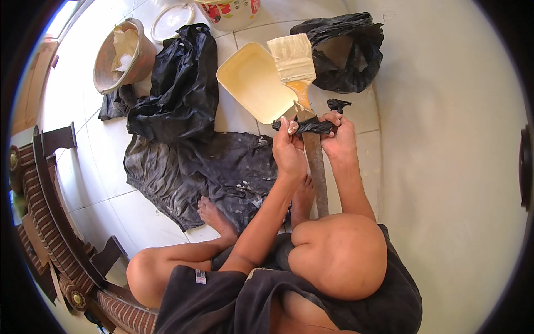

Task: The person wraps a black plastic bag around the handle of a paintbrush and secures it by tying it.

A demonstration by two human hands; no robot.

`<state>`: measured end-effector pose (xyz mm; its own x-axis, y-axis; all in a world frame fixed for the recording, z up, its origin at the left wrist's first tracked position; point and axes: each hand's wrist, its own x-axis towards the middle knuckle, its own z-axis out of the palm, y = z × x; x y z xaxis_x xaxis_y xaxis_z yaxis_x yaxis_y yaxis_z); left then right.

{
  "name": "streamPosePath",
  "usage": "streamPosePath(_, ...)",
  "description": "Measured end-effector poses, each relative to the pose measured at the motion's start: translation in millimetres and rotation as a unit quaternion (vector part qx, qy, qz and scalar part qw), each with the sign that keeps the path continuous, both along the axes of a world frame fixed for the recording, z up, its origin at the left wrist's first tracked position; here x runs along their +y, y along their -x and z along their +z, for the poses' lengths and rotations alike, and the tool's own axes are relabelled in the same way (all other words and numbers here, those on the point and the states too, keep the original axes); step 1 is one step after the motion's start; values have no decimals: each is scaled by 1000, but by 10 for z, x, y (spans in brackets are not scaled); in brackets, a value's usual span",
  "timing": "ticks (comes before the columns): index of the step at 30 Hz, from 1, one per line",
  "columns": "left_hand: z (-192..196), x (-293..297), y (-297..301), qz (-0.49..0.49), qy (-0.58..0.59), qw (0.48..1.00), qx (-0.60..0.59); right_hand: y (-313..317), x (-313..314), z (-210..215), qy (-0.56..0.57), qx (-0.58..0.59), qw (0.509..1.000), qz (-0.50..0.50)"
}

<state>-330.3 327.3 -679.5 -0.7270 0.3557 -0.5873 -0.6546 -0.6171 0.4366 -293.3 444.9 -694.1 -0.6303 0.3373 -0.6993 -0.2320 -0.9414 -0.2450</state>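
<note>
Your left hand (288, 146) and your right hand (338, 135) both are closed on a twisted strip of black plastic (309, 127), one hand at each end, and the strip crosses the handle of a wide paintbrush (296, 65) just where the bristle head meets the long wooden stick (316, 172). The fingers of both hands are curled tight around the plastic (the left thumb lies on top of it). A short knotted end of the strip (337, 103) stands out just above your right hand.

The brush is the best landmark here. Its bristles, stiff with pale cream paint, partly lie over the edge of a cream paint tray (253, 80), which is directly to the left of the brush. To the right of the brush head there is an open black plastic bag (347, 53), near the wall. Farther left of the brush, past the tray, another crumpled black bag (178, 83) lies on a dark sheet (189, 172) spread on the white tiles, and beyond that bag stands a brown bucket (119, 55). The stick runs from the brush down between your hands toward your feet.
</note>
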Motion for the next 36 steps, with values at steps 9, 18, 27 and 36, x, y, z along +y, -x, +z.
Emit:
streamPosePath(9, 47, 10, 56, 67, 10, 994, -87, 95, -190, 171, -21, -7, 1000, -3)
streamPosePath(18, 36, -63, 185, -7, -54, 994, -91, 193, -213, 441, -344, -50, 927, 143)
streamPosePath(27, 68, -145, 375, -103, -71, 988, -86, 287, -262, 406, -700, -155, 670, 193)
streamPosePath(36, 184, -229, 449, -209, -14, 977, -44, 335, -255, 408, -608, -94, 716, 331)
